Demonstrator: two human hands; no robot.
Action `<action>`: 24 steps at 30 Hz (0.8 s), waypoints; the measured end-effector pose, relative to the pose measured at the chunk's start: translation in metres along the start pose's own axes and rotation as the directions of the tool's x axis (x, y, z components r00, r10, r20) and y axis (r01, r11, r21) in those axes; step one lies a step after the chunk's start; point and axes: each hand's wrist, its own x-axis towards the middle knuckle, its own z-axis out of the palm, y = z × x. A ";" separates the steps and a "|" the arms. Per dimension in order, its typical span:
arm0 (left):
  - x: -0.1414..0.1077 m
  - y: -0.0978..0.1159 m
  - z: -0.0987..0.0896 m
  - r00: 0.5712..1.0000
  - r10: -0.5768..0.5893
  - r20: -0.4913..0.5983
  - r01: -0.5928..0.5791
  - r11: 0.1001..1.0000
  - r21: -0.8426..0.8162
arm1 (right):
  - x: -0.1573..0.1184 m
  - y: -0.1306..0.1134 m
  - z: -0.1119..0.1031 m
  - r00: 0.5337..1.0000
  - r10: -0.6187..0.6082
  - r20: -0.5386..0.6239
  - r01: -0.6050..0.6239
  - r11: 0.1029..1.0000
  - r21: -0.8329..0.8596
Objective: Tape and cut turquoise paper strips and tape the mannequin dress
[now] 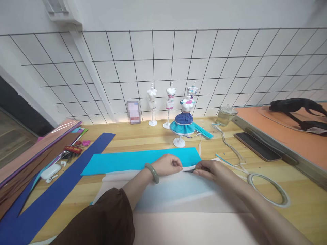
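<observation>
My left hand (168, 164), with a green bangle on the wrist, is closed in a pinch on a narrow white strip (188, 168). My right hand (208, 169) pinches the same strip a short way to the right. A small dark patch shows just under the strip between the fingers; what it is I cannot tell. The strip runs along the top edge of a thin, see-through whitish sheet (163, 204) under my forearms. Behind both hands lies a bright blue folded piece (143, 160), partly under the sheet. The fingertips hide the strip's ends.
Small mannequins stand at the back, one in a blue skirt (182, 127). A tape roll (287, 200), a dark phone (258, 146) and a glass jar (226, 115) are right. Left lie a dark blue strip (56, 190), an earbud case (51, 171) and keys (73, 150).
</observation>
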 end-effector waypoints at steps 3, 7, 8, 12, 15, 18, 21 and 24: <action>0.000 -0.001 0.000 1.000 0.007 0.003 -0.007 1.000 -0.003 | 0.002 0.002 0.001 1.000 -0.010 -0.005 0.010 1.000 -0.001; 0.000 0.000 -0.001 1.000 0.015 0.007 -0.015 1.000 0.000 | 0.002 0.004 0.001 1.000 -0.017 -0.011 0.017 1.000 -0.005; 0.000 0.001 -0.001 1.000 0.016 0.007 -0.016 1.000 0.003 | 0.002 0.004 0.002 1.000 -0.017 -0.011 0.017 1.000 0.000; 0.000 0.002 -0.001 1.000 0.008 0.002 -0.008 1.000 0.013 | 0.002 0.005 0.002 1.000 -0.018 -0.014 0.019 1.000 0.017; 0.000 0.002 -0.001 1.000 0.010 0.014 -0.010 1.000 0.011 | 0.001 0.005 0.003 1.000 -0.018 -0.023 0.019 0.999 0.026; 0.001 0.001 -0.001 1.000 0.011 0.023 -0.011 1.000 0.011 | 0.002 0.005 0.004 1.000 -0.012 -0.024 0.012 1.000 0.023; 0.000 0.002 -0.001 1.000 0.005 0.018 -0.005 1.000 0.021 | 0.002 0.005 0.004 1.000 -0.005 -0.025 0.006 1.000 0.017; -0.001 0.005 -0.003 1.000 -0.005 0.026 0.004 1.000 0.031 | 0.002 0.005 0.004 0.999 -0.019 -0.037 0.020 1.000 0.013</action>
